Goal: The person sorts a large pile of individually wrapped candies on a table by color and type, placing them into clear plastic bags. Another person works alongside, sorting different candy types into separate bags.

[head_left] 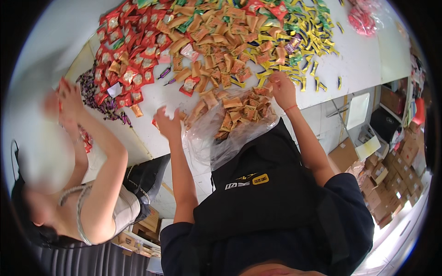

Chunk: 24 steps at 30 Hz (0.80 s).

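A clear plastic bag hangs over the table's near edge against my apron, with many orange-wrapped pieces lying in its wide mouth. My right hand is at the bag's right rim, fingers bent down by orange and yellow packets; whether it grips anything is unclear. Left of the bag, my left hand has its fingers spread and curved, with a bit of red wrapper beside them. Beyond the bag spread heaps of red packets, orange packets and narrow yellow packets on the white table.
At the left another person's hands are raised over the table's edge, near small purple-wrapped pieces. A clear bag of pink-red items lies at the far right. Cardboard boxes are stacked on the floor at the right.
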### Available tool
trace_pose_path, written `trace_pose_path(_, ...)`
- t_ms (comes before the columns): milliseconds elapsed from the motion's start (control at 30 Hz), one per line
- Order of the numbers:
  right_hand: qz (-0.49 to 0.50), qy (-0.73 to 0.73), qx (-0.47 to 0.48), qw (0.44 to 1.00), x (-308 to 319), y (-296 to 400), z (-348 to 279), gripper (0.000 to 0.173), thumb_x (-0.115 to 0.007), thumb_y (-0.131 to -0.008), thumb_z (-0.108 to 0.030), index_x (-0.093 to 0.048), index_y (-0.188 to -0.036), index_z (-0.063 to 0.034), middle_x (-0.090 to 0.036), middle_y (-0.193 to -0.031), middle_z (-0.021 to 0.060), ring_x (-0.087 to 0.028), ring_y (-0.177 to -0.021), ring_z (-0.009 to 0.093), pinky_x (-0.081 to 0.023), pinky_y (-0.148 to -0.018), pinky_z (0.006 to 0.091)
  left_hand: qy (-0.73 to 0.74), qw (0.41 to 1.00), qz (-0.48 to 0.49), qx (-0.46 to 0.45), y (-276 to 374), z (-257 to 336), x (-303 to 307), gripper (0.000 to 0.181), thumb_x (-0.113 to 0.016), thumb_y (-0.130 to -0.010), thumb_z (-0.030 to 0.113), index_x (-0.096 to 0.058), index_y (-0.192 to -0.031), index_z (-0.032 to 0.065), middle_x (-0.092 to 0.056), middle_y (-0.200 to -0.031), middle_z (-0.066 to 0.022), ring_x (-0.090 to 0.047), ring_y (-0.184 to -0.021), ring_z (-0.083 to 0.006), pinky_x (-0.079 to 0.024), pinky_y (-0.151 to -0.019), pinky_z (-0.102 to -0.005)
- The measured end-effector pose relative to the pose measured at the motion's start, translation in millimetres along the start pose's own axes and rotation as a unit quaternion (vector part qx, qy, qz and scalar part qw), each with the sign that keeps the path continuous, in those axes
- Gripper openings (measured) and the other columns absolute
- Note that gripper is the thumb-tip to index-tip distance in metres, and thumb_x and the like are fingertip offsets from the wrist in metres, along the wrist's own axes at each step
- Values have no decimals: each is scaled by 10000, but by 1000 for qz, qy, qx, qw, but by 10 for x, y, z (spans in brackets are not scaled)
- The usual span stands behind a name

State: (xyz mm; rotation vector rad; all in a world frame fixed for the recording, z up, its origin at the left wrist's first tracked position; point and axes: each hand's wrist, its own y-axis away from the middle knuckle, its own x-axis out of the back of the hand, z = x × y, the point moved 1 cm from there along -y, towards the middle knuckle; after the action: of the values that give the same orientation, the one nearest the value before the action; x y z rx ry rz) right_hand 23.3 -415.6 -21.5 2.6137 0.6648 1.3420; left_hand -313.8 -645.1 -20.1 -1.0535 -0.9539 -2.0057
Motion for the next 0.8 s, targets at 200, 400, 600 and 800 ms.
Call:
trace_pose_path(200, -26, 102, -84, 991, 92, 279, 249, 463, -701, -721, -178, -494, -1132, -127, -594, -1006, 182, -624, -798, 361, -511, -683, 436, -68, 986, 58, 142, 381, -395, 14, 735, -783, -679, 419, -421, -1219, 76, -458, -1145, -146, -540, -997, -324, -472, -785, -459)
trace_pose_path(400, 10, 91, -97, 991, -102, 321, 137, 1053, -787, -645, -235, -131, -1466, -289, -434, -1203, 253, -582, -930, 433, -511, -758, 458, 6, 979, 127, 158, 335, -756, -289, 675, -775, -695, 408, -455, -1163, 42, -477, -1090, -174, -545, -960, -323, -464, -773, -436)
trace_pose_path(600, 70, 47, -60, 995, -253, 208, 368, 786, -709, -676, -71, -393, -1360, -293, -445, -1163, 232, -612, -854, 369, -517, -733, 433, 107, 983, 130, 73, 162, -1070, -336, 161, -656, -792, 89, -558, -902, 24, -598, -798, -102, -592, -733, -231, -473, -665, -333)
trace_pose_path(800, 139, -113, -32, 983, -351, 198, 605, 200, -627, -717, 33, -638, -905, -36, -476, -1065, 173, -592, -871, 313, -543, -702, 326, 127, 973, 181, -71, 76, -118, -183, 214, -697, -786, 133, -562, -914, 27, -562, -917, -102, -573, -706, -220, -465, -675, -333)
